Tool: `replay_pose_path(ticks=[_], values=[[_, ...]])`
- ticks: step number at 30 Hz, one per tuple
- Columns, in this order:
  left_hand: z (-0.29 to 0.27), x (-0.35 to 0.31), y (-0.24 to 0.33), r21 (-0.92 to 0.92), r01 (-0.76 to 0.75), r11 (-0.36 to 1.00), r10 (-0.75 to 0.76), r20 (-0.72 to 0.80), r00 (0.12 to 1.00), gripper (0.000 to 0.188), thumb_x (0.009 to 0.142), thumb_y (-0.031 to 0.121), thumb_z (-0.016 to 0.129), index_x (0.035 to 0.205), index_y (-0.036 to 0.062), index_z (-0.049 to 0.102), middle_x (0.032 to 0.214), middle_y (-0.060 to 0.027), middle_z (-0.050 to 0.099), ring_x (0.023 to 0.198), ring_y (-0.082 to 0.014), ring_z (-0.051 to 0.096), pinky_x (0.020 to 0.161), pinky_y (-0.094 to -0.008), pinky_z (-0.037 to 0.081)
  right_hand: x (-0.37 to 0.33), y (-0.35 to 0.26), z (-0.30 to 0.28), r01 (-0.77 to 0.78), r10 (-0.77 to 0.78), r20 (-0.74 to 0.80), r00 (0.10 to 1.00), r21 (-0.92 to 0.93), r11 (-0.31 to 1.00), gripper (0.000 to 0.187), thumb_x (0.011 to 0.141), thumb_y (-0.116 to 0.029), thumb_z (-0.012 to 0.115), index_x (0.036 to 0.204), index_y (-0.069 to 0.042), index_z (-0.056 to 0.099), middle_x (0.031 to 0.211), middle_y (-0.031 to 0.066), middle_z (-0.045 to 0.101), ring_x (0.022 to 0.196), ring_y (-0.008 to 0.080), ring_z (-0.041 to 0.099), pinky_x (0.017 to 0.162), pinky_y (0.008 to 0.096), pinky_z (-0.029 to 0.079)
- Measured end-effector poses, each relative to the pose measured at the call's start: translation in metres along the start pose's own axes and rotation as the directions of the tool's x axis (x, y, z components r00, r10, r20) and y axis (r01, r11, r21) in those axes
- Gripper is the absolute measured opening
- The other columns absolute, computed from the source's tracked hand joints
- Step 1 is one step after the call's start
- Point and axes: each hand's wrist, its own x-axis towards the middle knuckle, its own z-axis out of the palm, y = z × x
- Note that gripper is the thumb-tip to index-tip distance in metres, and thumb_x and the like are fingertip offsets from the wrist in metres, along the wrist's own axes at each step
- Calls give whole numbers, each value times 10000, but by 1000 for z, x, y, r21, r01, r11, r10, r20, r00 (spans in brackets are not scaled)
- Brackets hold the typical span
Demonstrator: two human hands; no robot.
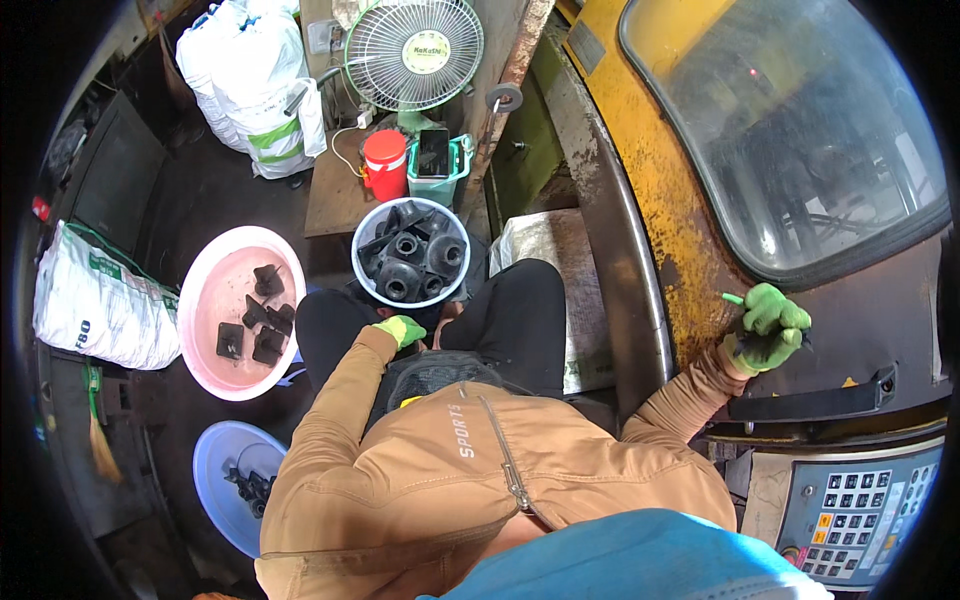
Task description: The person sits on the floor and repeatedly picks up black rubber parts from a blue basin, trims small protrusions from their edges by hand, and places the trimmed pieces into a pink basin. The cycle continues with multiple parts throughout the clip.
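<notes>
My left hand (401, 330), in a bright green glove, rests at my lap just below a white-rimmed tub (362, 274). Its fingers are mostly hidden, so I cannot tell what they hold. The tub, between my knees, is heaped with black moulded parts (405, 247), several with round collars and holes. Out to the right, my right hand (770, 328), also green-gloved, is raised beside the yellow machine's door, above its black handle (815, 402). One finger points left, apart from the loosely curled others; I see nothing held. Dark smudges mark that glove.
Left of me stand a pink basin (233, 375) with several black parts and a blue basin (213, 500) with smaller ones. Ahead are a fan (415, 52), a red jug (386, 165) and a green basket (437, 188). White sacks (245, 85) and a keypad panel (860, 510) flank me.
</notes>
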Motion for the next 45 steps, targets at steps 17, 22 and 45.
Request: replay_pose_path(ticks=[17,22,45], values=[[-12,-12,-6,100,-9,995,18,-93,996,339,801,51,573,1122,80,679,1147,-147,675,1081,-319,643,937,-386,515,-11,-30,16,38,-109,-221,969,-301,953,334,940,-282,509,682,-107,390,537,-8,296,500,131,292,498,302,260],[-15,-13,-5,-85,53,995,-66,-157,985,339,789,38,580,1109,68,688,1155,-157,669,1090,-342,634,929,-393,524,-9,-30,9,-4,-41,-191,981,-226,974,325,935,-264,508,679,-107,381,528,7,328,497,134,303,520,316,278],[-9,-10,-12,34,-65,997,71,-220,973,352,769,24,615,1112,69,679,1154,-177,664,1071,-350,639,915,-403,529,-11,-28,12,17,-57,-222,973,-176,984,260,930,-235,498,746,-52,475,551,8,356,499,131,356,515,293,309]])
